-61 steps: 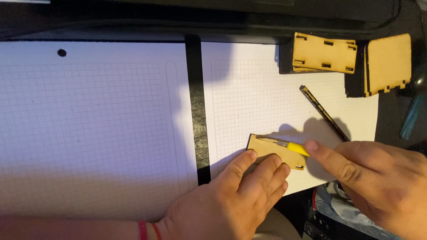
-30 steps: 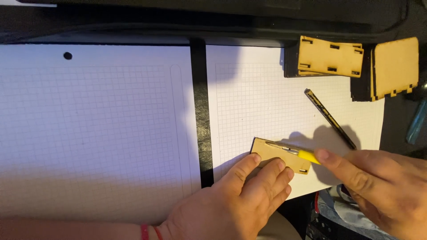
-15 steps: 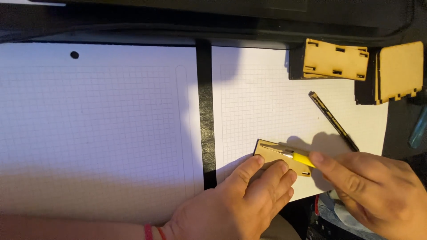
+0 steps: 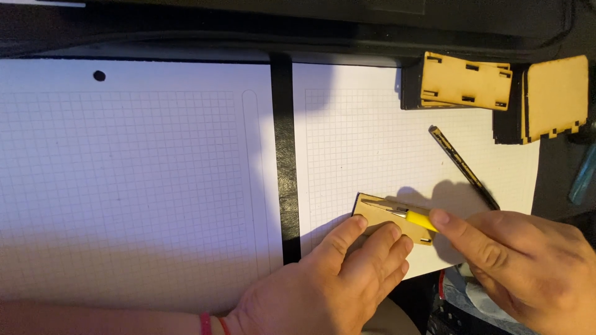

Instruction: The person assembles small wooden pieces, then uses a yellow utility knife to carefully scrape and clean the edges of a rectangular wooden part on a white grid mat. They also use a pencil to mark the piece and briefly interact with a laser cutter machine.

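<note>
Fingers (image 4: 366, 239) of left hand (image 4: 323, 285) pressed together, flat on near edge of small rectangular light-wood panel (image 4: 388, 218), pinning it to right-hand sheet of white grid paper (image 4: 360, 130), lower centre-right of frame. Fingers of right hand (image 4: 515, 260), lower right, pinching yellow-handled craft knife (image 4: 403, 214), thin metal tip laid across panel's top face, pointing left. Just above right hand, slim dark pencil (image 4: 462, 166) lying diagonally on same sheet, apart from panel. Upper right: slotted light-wood box piece (image 4: 465, 80) and second notched light-wood panel (image 4: 555, 96), side by side on dark tabletop (image 4: 282, 155). Left half of frame: larger white grid sheet (image 4: 130, 180) with one punched hole.
</note>
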